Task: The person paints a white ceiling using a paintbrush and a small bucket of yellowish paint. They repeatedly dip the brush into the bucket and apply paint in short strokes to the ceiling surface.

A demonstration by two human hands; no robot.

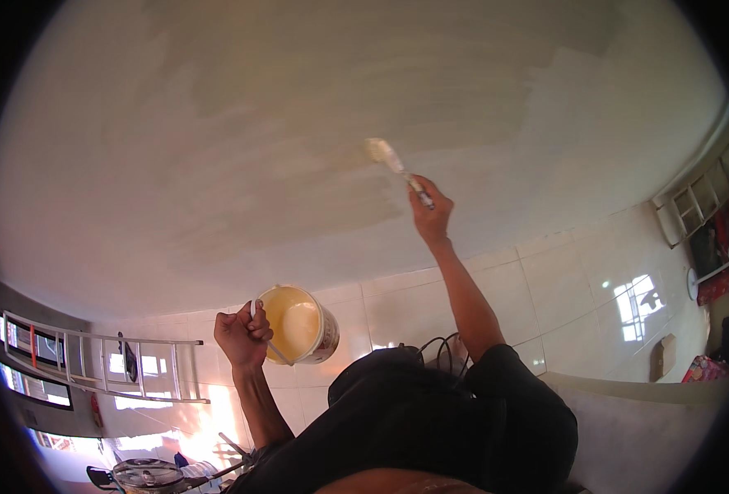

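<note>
My left hand [245, 333] is closed around the handle of a round bucket [326, 336], which hangs below and holds pale yellow paint. My right hand [430, 206] grips a paintbrush [387, 156] whose paint-covered bristles are at the wall [298, 99]. The wall has uneven, streaky patches of beige and lighter coating; whether the bristles touch it is hard to tell.
An aluminium ladder [101, 358] stands at the left, near windows [35, 391]. The tiled floor [554, 288] runs along the wall's foot. A fan [146, 473] is at lower left, a pale ledge [632, 424] at lower right, and assorted items [714, 288] at far right.
</note>
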